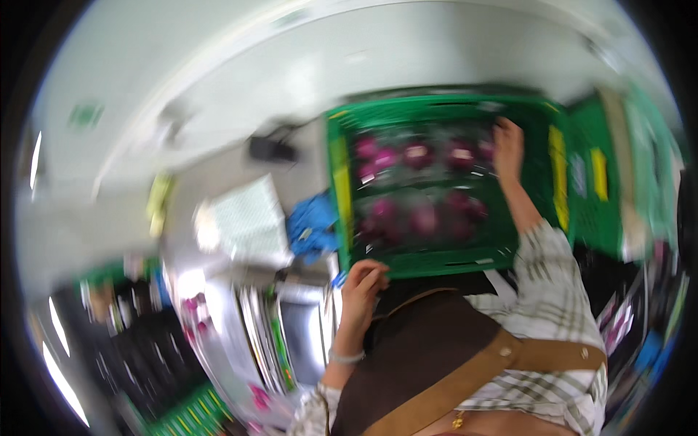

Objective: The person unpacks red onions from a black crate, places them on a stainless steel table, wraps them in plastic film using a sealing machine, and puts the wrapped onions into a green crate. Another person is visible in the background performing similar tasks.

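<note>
A green plastic crate (431,270) with yellow marks at its sides stands in front of me. Inside it, clear packs of round purple produce (417,155), perhaps red onions, lie in two rows; blur hides the detail. My right hand (508,144) reaches into the crate's right part, its fingers beside the last pack (486,150) of the far row. Whether it grips that pack is unclear. At the crate's near left corner is my left hand (364,280), its fingers curled. Nothing shows in it, and contact with the rim cannot be made out.
Left of the crate lie a crumpled blue cloth or glove (312,226), a white printed sheet (248,218) and a small black object (272,148). Another green crate (591,174) adjoins on the right. Several upright panels or trays (262,332) stand at the lower left.
</note>
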Demonstrator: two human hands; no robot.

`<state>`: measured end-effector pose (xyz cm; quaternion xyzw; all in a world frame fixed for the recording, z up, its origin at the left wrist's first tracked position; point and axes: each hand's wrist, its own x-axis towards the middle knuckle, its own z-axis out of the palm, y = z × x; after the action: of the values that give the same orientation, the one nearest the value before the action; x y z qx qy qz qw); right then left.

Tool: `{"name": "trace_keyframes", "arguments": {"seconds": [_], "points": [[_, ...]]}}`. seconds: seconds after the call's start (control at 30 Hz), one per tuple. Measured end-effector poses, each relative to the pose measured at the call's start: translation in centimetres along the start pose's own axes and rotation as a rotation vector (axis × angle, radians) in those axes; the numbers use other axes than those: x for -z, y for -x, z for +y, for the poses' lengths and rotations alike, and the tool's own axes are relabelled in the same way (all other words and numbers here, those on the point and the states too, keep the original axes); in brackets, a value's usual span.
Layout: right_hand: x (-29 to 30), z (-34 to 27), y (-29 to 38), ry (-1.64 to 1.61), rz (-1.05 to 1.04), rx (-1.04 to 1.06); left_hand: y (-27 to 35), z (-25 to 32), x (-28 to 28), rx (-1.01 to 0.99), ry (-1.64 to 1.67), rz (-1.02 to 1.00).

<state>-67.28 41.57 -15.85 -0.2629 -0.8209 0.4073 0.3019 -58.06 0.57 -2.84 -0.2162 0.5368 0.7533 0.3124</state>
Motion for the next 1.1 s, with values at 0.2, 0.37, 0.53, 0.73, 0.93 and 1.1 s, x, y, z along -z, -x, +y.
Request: {"name": "trace_keyframes", "arguments": {"seconds": [0.2,0.37,0.53,0.73,0.93,1.1], "points": [[-3.7,-18.2,17.6,-0.419,-0.937,0.495,6.9,-1.0,12.1,-0.275,0.201,0.214],[-3.8,-29.8,31.2,-0.425,-1.781,0.869,19.0,-5.2,25.4,-0.560,0.366,0.748],[-5.6,-32.1,38.0,-0.119,-2.008,1.297,31.5,-21.4,38.4,-0.563,0.616,1.355],[-7.9,-37.1,45.0,0.019,-1.974,1.421,46.7,-43.7,48.5,-0.622,1.056,2.163],[-9.4,-40.2,52.5,0.089,-2.080,1.638,62.5,-59.6,50.7,0.088,1.231,2.718],[-9.3,-42.1,56.7,0.143,-2.028,1.730,65.3,-62.4,52.7,0.199,0.978,2.296]]}}
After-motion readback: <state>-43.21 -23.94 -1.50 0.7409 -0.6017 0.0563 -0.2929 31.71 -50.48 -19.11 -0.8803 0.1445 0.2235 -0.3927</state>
